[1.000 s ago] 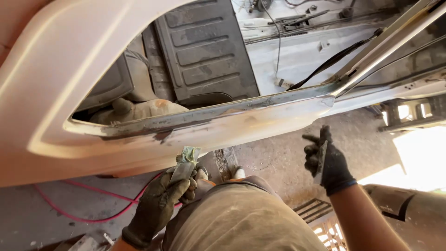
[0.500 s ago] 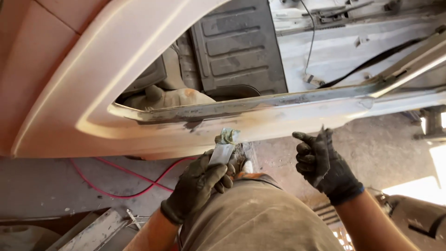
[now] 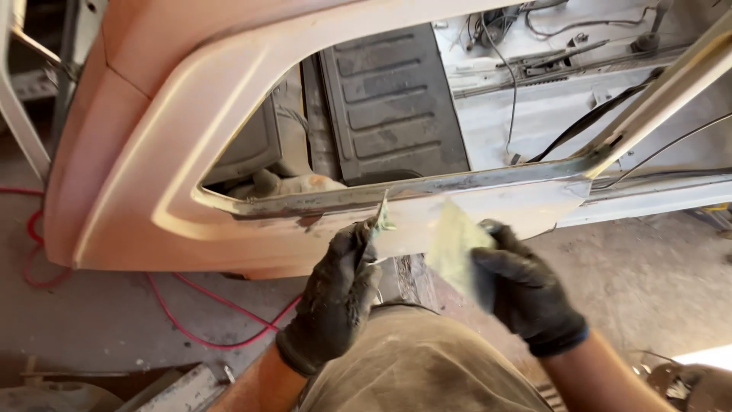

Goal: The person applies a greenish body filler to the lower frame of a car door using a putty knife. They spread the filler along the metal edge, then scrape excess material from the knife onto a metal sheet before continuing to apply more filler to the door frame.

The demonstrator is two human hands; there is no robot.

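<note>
Matt sanded metal door panel (image 3: 191,183), black rubbery gloves (image 3: 335,305)

Spreader (image 3: 379,217): small thin blade smeared with greenish filler, held nearly upright, its upper tip at the lower edge of the window opening in the door panel (image 3: 152,152). Mixing card (image 3: 451,243): flat pale yellow-green piece, blurred, tilted, just right of the spreader and apart from it, in front of the panel's sanded beige face
</note>
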